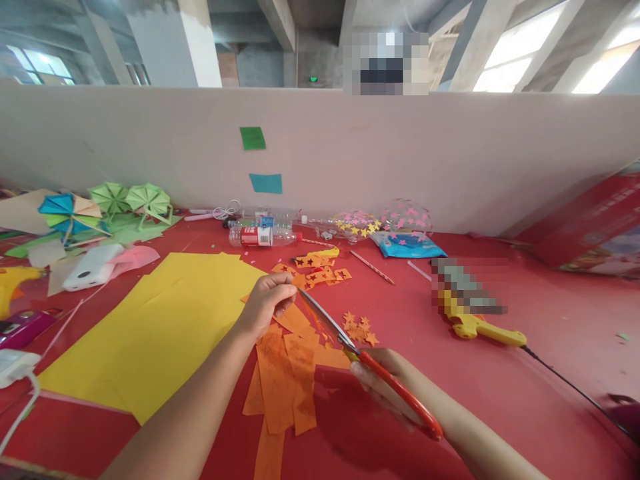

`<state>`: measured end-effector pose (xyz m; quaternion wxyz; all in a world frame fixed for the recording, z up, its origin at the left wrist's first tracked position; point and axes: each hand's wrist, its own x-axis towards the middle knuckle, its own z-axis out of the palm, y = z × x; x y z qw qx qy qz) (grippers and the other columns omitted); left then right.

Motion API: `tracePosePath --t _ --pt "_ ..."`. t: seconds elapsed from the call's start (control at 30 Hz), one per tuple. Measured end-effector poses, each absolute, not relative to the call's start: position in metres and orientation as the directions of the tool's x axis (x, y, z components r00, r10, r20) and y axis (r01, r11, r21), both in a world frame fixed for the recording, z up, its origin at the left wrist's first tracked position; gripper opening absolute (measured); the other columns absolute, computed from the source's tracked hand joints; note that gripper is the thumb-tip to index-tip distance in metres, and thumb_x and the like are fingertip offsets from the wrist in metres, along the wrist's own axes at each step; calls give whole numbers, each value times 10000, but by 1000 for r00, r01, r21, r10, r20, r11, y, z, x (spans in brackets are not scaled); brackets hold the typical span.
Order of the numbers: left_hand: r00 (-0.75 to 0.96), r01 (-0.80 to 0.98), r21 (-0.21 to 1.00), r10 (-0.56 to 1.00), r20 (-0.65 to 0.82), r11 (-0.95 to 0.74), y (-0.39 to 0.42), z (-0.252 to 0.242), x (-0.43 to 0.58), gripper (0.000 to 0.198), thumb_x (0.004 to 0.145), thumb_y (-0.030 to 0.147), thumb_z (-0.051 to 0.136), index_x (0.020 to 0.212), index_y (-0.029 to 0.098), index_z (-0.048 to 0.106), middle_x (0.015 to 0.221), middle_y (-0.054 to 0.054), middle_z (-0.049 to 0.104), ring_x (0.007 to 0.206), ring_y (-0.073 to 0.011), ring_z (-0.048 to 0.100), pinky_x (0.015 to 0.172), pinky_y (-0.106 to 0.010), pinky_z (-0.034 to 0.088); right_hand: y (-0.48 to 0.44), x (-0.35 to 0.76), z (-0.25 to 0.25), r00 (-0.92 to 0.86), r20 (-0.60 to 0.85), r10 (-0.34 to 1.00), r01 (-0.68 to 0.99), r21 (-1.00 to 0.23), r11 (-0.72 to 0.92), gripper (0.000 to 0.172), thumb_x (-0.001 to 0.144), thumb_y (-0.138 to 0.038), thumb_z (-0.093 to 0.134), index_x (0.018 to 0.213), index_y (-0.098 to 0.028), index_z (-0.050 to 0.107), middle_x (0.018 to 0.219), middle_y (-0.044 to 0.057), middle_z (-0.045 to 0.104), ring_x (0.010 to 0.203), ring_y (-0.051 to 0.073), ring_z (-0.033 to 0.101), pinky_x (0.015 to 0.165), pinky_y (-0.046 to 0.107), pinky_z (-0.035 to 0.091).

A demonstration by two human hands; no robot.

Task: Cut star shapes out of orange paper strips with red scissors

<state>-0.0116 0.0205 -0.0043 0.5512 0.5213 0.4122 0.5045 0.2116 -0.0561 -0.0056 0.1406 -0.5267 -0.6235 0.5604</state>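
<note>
My right hand (387, 377) is closed around the scissors (327, 321) with red handles, their blades pointing up and left. Close by the blade tips, my left hand (270, 300) is pinched shut; whatever lies between its fingertips is too small to make out. Beneath both hands lie orange paper strips (277, 387), overlapping on the red table. A little heap of orange paper stars (361, 328) rests to the right of the blades. Beyond the left hand are orange strips with star-shaped holes (320, 275).
Yellow sheets (165, 327) cover the left side. A yellow glue gun (480, 328) with a black cord lies right. Along the low partition (350, 153) are plastic bottles (260, 235), a blue packet (410, 245) and folded paper pinwheels (73, 215). A white device (93, 267) sits left.
</note>
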Motion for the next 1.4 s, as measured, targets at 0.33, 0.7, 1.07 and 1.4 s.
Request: tracePosePath --t 0.33,0.7,1.07,1.4 --pt "133 -119 991 989 69 -53 20 -5 -11 236 639 297 579 485 181 444 438 54 408 397 -55 306 379 -197 183 -55 212 -7 -396 -425 814 502 -842 -195 500 773 -647 560 607 -218 363 446 -96 376 280 34 345 261 144 245" --pt "156 -159 982 979 128 -103 21 -11 -9 216 724 275 588 542 169 541 478 38 492 419 -62 398 396 -191 280 -55 212 -13 -393 -392 832 425 -880 -213 525 777 -709 512 626 -218 403 398 -107 366 282 46 325 296 173 254" --pt "150 -158 975 972 182 -158 12 -13 3 268 815 277 564 577 162 521 531 43 525 455 -54 457 472 -193 363 -61 205 -13 -397 -304 866 346 -924 -165 535 787 -719 487 608 -228 375 380 -118 354 323 58 330 471 232 425" --pt "131 -126 977 973 190 -173 12 -18 5 270 814 278 556 572 161 522 525 43 505 455 -61 451 460 -198 358 -61 206 -14 -386 -317 866 368 -914 -170 486 803 -672 500 632 -229 397 387 -116 362 335 70 349 442 223 382"
